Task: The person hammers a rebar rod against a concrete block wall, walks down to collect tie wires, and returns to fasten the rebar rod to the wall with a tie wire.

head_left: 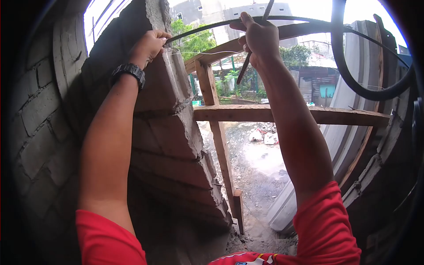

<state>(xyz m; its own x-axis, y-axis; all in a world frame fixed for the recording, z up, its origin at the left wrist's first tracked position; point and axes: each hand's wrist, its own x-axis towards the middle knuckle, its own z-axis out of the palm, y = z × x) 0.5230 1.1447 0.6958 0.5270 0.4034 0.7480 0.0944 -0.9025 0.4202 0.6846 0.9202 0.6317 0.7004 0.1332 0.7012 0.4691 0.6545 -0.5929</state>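
My left hand point(152, 45), with a dark watch point(129, 75) on its wrist, is raised to the broken edge of the block wall point(165, 84). Its fingers pinch the end of a thin black cable point(205, 28). From there the cable arches right, passing by my right hand point(261, 39). That hand is closed round a thin dark rod point(242, 73), which slants out above and below the fingers. Whether it also grips the cable is unclear. A fine pale wire point(207, 52) stretches between the wall edge and my right hand.
A thick black hose-like loop point(353, 86) hangs close at the right. Wooden framing with a crossbar point(247, 113) spans the opening. Pale corrugated sheets point(304, 185) lean at the right. Outside are wet gravel ground point(260, 163), white sacks point(264, 136) and a fence. Another block wall point(37, 115) stands left.
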